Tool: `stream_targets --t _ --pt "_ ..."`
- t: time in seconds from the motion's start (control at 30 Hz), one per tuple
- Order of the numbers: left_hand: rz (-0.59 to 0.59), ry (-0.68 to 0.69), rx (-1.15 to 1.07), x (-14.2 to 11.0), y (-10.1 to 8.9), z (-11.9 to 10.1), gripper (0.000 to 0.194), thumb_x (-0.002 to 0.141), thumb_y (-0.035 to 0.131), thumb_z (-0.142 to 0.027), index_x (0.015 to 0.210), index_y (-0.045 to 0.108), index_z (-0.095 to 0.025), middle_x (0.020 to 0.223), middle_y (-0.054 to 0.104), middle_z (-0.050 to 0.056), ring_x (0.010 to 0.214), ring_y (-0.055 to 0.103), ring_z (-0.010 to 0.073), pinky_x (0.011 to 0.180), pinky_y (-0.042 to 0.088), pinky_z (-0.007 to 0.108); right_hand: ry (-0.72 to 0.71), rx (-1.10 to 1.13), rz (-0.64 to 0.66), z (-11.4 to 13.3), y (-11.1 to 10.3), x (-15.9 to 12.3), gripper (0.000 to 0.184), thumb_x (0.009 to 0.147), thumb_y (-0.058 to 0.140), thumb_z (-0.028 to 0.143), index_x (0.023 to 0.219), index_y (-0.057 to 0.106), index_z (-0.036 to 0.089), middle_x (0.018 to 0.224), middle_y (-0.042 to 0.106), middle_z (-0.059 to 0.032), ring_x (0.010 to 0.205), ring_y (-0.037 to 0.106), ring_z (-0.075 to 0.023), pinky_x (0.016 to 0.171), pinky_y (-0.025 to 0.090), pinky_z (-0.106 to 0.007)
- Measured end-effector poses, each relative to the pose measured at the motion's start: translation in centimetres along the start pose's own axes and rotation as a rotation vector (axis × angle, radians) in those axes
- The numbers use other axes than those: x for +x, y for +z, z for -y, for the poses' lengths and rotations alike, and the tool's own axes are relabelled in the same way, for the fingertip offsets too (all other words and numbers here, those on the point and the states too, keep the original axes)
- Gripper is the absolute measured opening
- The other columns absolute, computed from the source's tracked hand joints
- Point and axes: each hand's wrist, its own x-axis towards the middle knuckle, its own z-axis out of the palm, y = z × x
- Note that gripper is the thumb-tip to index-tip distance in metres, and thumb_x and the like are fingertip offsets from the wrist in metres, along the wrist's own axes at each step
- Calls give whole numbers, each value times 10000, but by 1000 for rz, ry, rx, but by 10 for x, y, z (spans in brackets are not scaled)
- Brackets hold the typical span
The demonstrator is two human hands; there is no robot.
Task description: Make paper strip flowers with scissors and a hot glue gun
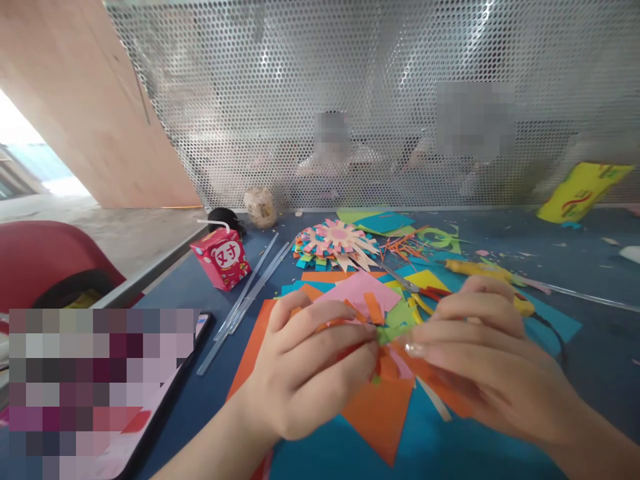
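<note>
My left hand (315, 367) is closed at the middle of the table, its curled fingertips pinching orange paper (387, 363). Close by on the right, my right hand (480, 347) is closed on the same orange paper, part of which hangs below its fingers as a strip. The fingers hide much of the paper's shape. Beneath both hands lie loose orange, blue and green sheets, with a pink sheet (357, 288) just beyond. Scissors (407, 285) with orange-and-yellow handles rest behind the right fingertips. A yellow glue gun (480, 272) lies past the right hand.
Layered paper rosettes (337, 240) sit at the back beside thin orange scraps (407, 247). Clear glue sticks (255, 287), a red drink carton (223, 260) and a phone (145, 427) are on the left. A perforated metal screen (300, 80) borders the far edge; people show blurred in it.
</note>
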Motion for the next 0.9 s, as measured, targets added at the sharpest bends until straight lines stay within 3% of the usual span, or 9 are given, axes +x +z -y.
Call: stream_targets --t 0.13,0.27,0.43,0.57,0.73,0.9 --pt "-2 -10 27 4 -2 -2 67 784 591 -89 783 620 -149 785 733 22 798 652 168 706 445 338 -50 78 -40 -3 2 0 253 794 573 110 1012 520 226 886 673 -4 913 506 -185 846 360 -389" --pt "41 -5 57 6 -5 -2 60 793 593 -116 771 622 -165 780 735 2 785 654 150 709 436 319 -68 52 -53 -4 3 -1 322 735 624 111 1013 521 235 926 671 -9 901 515 -210 811 377 -399" --pt "7 -4 29 4 -3 -1 81 820 551 -102 823 616 -150 791 735 21 796 646 165 720 431 343 63 139 6 -1 3 5 256 746 596 70 936 535 231 782 612 25 789 532 -156 720 367 -330" --pt "-12 -6 10 3 -1 -1 119 829 540 -102 918 614 -128 792 731 29 806 631 176 711 420 347 46 174 15 0 2 5 237 758 579 67 943 545 211 782 575 14 717 509 -146 684 340 -343" --pt "6 -5 2 1 -1 -1 174 839 519 -82 987 605 -112 788 722 30 826 609 176 726 411 345 32 109 -3 0 2 4 249 757 588 60 945 530 212 783 572 16 731 488 -149 698 346 -350" --pt "-1 -28 19 -2 0 -1 218 810 552 -65 1018 597 -110 788 718 30 840 595 169 741 397 337 45 9 -38 -1 3 1 234 737 628 170 925 503 233 893 577 -7 825 489 -183 779 363 -381"
